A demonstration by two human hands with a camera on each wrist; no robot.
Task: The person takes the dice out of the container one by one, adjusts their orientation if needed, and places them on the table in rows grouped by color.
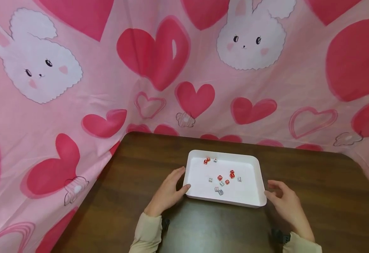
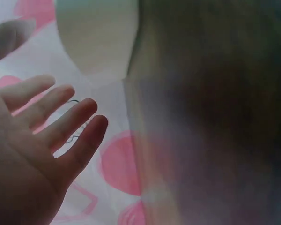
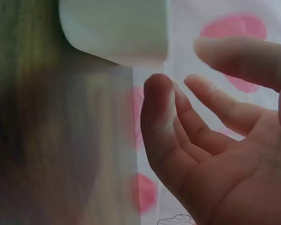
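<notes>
White tray (image 1: pixel 195 160) between two hands on a dark table (image 1: pixel 314 182).
Left hand (image 1: pixel 168 191) touches its left rim, fingers relaxed — right hand (image 1: pixel 285 203), loosely spread, sits just off the near right corner; long axis runs left-right, dice (image 1: pixel 223 177) scattered inside.

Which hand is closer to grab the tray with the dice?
Probably the left hand: its thumb seems to touch the white tray at the near left corner. The right hand hovers just off the right corner.

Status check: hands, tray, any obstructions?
Left hand open, thumb at the left edge of the white rectangular plastic tray. Right hand open, just off its right corner. Small red and white dice loose inside. Nothing in the way.
</notes>
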